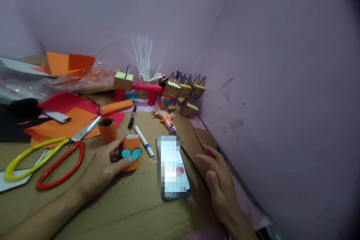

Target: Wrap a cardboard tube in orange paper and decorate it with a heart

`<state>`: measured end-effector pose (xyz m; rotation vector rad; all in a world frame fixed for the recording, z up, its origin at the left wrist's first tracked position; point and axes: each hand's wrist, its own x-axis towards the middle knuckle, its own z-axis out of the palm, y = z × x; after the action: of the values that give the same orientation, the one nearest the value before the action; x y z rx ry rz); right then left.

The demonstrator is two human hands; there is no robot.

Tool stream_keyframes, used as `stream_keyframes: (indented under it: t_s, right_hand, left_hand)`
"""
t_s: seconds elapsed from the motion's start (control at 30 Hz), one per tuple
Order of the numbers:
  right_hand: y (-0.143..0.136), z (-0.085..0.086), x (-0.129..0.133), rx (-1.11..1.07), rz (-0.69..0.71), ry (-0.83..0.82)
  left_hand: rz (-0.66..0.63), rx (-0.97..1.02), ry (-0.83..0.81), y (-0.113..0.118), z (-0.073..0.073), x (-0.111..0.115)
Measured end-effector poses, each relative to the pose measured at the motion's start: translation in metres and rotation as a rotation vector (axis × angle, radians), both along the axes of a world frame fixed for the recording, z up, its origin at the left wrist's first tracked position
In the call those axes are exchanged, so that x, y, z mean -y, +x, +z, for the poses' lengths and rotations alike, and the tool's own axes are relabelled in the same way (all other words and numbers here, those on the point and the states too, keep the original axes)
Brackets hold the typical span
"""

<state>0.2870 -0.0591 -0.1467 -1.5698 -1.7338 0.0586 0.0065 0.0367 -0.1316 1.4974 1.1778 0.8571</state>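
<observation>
My left hand (108,163) grips a short orange paper tube (131,143) that stands on the cardboard, my thumb pressed on the blue heart-like paper shape (128,153) on its front. To the right, my right hand (218,180) hovers with fingers apart and holds nothing. Between the hands lies a phone (172,168) with a lit, blurred screen. A white marker (144,141) rests just beyond the held tube. Behind my left hand stands another orange tube (107,130), brown inside. Scissors (74,138) with one yellow and one red handle lie spread on the left.
Orange paper (66,122) and red sheets cover the left side. A black pen (132,117) and a rolled orange tube (116,107) lie farther back. Several small box-headed figures (172,89) line the back near the wall (270,93). A dark cable (194,165) runs past the phone.
</observation>
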Motion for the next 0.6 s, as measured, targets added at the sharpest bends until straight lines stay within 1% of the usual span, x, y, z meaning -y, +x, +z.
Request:
stream_keyframes:
  t_s: [0.07, 0.13, 0.2, 0.27, 0.33, 0.37, 0.43, 0.5, 0.6]
  right_hand:
    - [0.004, 0.006, -0.013, -0.011, 0.035, 0.030]
    - [0.006, 0.008, -0.027, -0.014, 0.070, 0.048]
    - [0.007, 0.007, -0.039, -0.009, 0.104, 0.048]
    - [0.008, 0.006, -0.048, -0.004, 0.134, 0.047]
    - [0.009, 0.003, -0.053, -0.011, 0.158, 0.047]
    - [0.009, 0.002, -0.053, -0.014, 0.172, 0.049]
    - [0.010, -0.001, -0.052, -0.015, 0.197, 0.034]
    - [0.012, -0.005, -0.049, -0.020, 0.202, -0.003]
    - [0.015, -0.010, -0.047, -0.077, 0.178, -0.057]
  left_hand:
    - [-0.006, 0.018, -0.004, -0.001, -0.003, -0.001]
    - [-0.009, 0.027, -0.018, -0.001, -0.004, -0.002]
    - [-0.004, 0.032, -0.025, 0.001, 0.001, -0.001]
    - [0.004, 0.002, -0.034, 0.003, 0.008, 0.000]
    - [0.005, -0.042, -0.042, 0.006, 0.014, 0.002]
    - [0.018, -0.058, -0.047, 0.006, 0.015, 0.002]
    - [0.077, -0.057, -0.055, 0.005, 0.010, 0.001]
    - [0.118, -0.046, -0.071, 0.000, -0.002, -0.002]
    - [0.090, -0.047, -0.136, -0.006, -0.018, -0.007]
